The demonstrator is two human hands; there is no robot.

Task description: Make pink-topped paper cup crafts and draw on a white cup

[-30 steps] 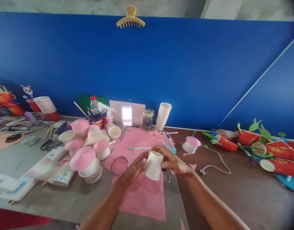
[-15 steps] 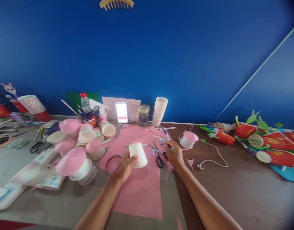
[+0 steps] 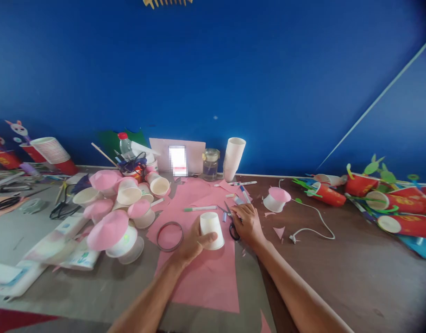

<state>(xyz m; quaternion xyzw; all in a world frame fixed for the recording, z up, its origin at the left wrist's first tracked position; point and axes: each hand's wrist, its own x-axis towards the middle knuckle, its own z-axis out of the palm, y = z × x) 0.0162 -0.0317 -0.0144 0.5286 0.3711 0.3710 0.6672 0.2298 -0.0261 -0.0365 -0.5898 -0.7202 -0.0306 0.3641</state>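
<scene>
My left hand [image 3: 194, 245] is wrapped round an upside-down white paper cup [image 3: 212, 229], thumb across its near side. The cup leans slightly and has a faint yellowish mark near its top. My right hand [image 3: 247, 222] rests by the scissors [image 3: 234, 232], its fingers curled over part of them. Whatever those fingers hold, if anything, is hidden. Below both hands lies pink paper [image 3: 206, 286]. A marker with a green end [image 3: 200, 209] and a small lilac-blue piece [image 3: 224, 216] lie beside the scissors, and a roll of tape [image 3: 169, 236] is left of the cup.
Cups with pink cone tops [image 3: 108, 230] crowd the left side. At the back stand a glass jar [image 3: 210, 165] and a stack of white cups [image 3: 234, 159]. On the right are a pink-topped cup [image 3: 277, 200], a white cable [image 3: 319, 230] and red cups [image 3: 407, 226].
My left hand has brought the cup to the right, closer to my right hand. My right hand has shifted slightly, and the teal tip at its fingers no longer shows.
</scene>
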